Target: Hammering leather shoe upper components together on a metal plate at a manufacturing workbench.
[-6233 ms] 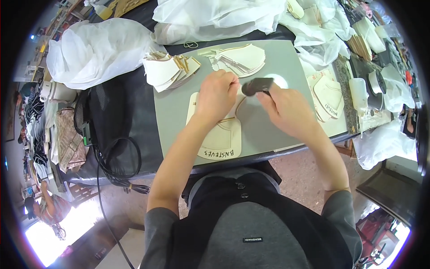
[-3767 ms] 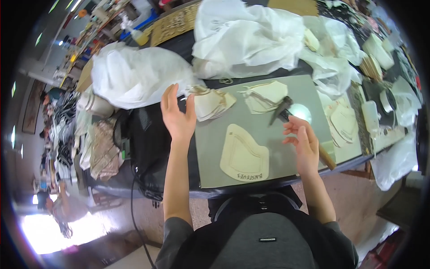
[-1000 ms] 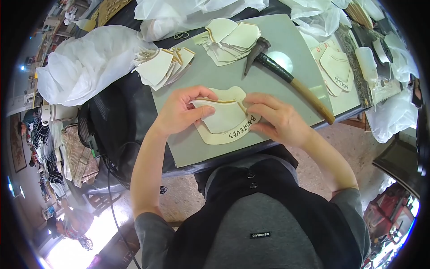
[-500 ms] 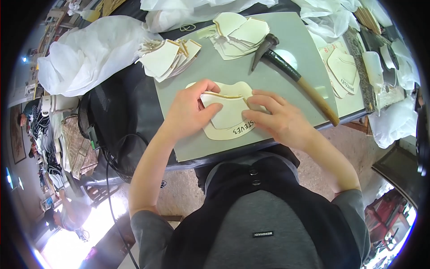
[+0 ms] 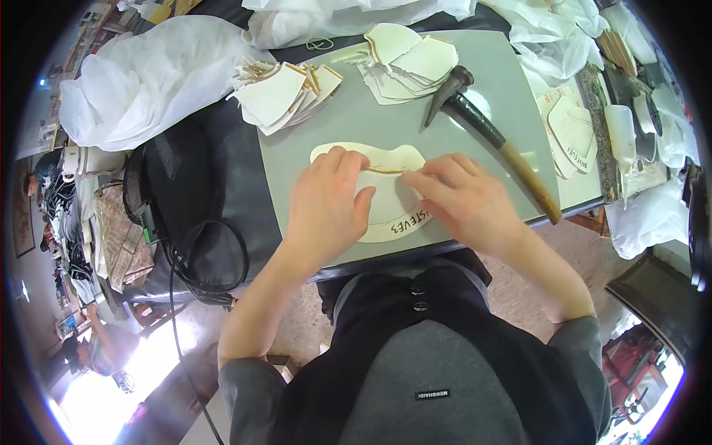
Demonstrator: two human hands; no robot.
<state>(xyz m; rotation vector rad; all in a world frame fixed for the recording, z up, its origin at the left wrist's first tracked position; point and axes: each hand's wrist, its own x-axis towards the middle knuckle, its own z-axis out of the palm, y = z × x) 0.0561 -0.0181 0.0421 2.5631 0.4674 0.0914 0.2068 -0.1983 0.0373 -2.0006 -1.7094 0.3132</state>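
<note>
Both hands [image 5: 400, 200] press flat, fingers spread, on stiff cream curved pattern pieces [image 5: 389, 204].

A wooden-handled hammer [image 5: 493, 141] lies slanted on the grey work mat [image 5: 512, 89], two fanned stacks of cream cut-out pieces [image 5: 285, 93] [image 5: 408, 59] sit along its far edge, and crumpled white plastic bags [image 5: 148, 81] bunch beside a black bag [image 5: 196, 200] with a looping cable [image 5: 215, 259].

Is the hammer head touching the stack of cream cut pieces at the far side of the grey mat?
Cannot tell. In the head view the hammer has its head right at the edge of the stack of cream pieces, with no plain gap or overlap visible.
</note>
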